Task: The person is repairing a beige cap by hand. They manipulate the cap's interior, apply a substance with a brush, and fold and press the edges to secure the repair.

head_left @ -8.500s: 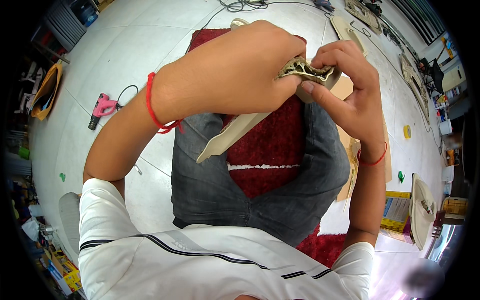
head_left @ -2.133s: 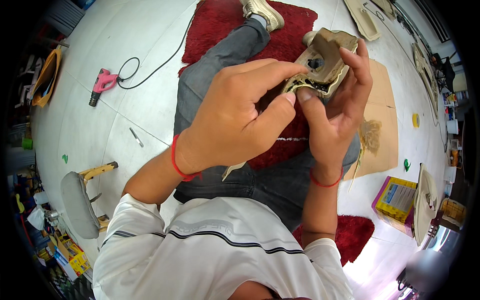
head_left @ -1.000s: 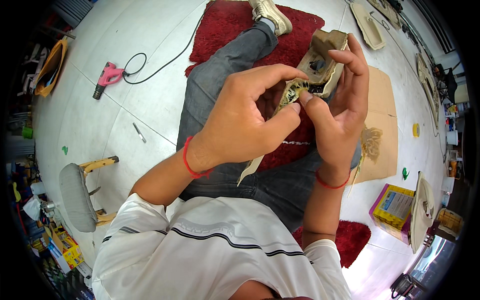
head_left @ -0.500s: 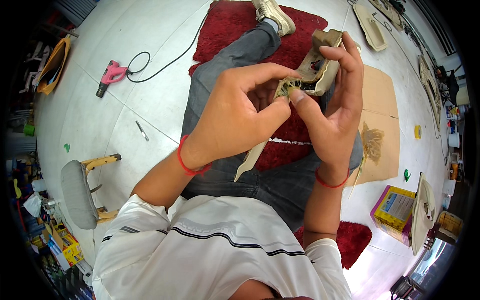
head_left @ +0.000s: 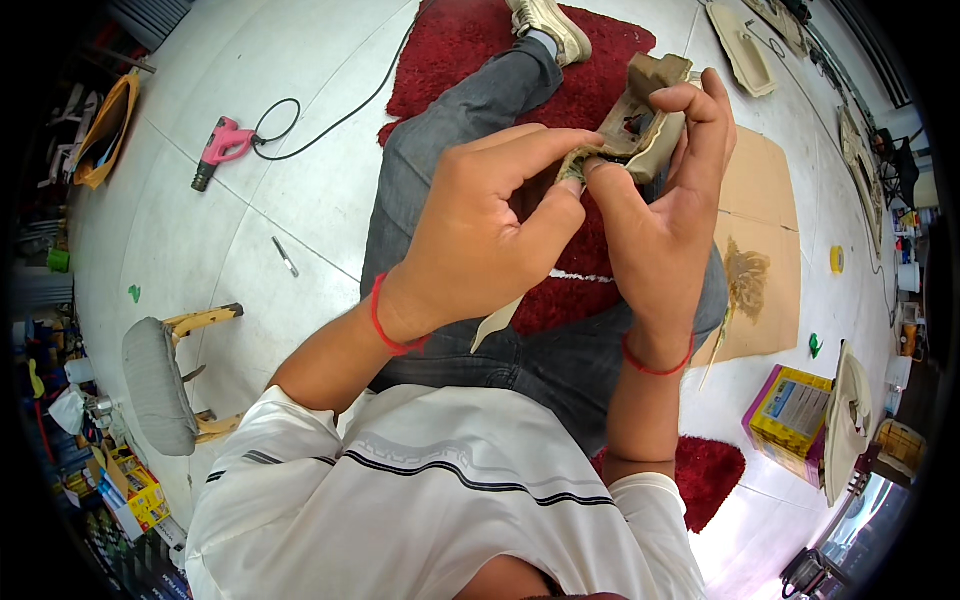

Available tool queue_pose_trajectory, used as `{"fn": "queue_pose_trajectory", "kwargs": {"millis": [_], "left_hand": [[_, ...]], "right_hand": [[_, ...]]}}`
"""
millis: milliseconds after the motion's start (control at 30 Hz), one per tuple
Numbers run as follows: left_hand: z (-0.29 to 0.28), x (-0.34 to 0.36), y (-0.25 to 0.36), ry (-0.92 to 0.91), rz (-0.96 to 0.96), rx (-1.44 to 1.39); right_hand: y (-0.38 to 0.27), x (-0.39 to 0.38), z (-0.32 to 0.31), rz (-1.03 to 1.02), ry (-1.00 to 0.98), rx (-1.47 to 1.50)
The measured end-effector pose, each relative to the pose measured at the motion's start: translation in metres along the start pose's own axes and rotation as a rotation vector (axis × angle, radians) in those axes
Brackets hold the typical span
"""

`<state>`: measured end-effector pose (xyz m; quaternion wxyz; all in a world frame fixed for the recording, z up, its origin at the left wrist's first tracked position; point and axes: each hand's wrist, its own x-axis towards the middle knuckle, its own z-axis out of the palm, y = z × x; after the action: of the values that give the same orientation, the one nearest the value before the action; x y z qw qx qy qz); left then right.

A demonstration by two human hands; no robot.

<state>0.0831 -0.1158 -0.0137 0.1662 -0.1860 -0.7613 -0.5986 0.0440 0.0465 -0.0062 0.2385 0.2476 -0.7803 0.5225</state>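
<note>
A beige molded trim piece (head_left: 650, 152) with a rough tan inner side is held up over my lap in both hands. My left hand (head_left: 465, 225) pinches its ragged, fibrous edge between thumb and fingers. At the same edge presses the thumb of my right hand (head_left: 665, 225), whose other fingers curl behind the far part of the piece. Small dark parts show inside its hollow. Below my left hand, a narrow pale end (head_left: 497, 322) hangs down, apparently part of the same piece; my hand hides the join.
A pink heat gun (head_left: 225, 148) with a black cord lies on the floor at left, near a slim metal tool (head_left: 285, 257) and a grey-padded stool (head_left: 160, 385). Red rug (head_left: 425, 75) lies under my legs. At right are stained cardboard (head_left: 765, 190), a yellow tape roll (head_left: 837, 260) and a yellow-purple box (head_left: 790, 408).
My right thumb has pressed in closer to my left fingertips, covering more of the frayed fibres. The trim piece has tilted slightly, and its hanging pale end shows less.
</note>
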Motion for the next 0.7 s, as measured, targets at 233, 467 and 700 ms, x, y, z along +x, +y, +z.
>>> {"fn": "queue_pose_trajectory", "kwargs": {"millis": [233,467,700], "left_hand": [[0.0,-0.002,0.009,-0.011,0.094,0.235],[0.006,0.002,0.006,0.072,0.111,0.267],[0.016,0.002,0.008,0.096,0.102,0.297]], "right_hand": [[0.005,0.003,0.001,-0.086,0.033,-0.041],[0.004,0.008,-0.019,-0.068,-0.101,-0.01],[0.0,0.014,-0.043,-0.096,-0.236,-0.037]]}}
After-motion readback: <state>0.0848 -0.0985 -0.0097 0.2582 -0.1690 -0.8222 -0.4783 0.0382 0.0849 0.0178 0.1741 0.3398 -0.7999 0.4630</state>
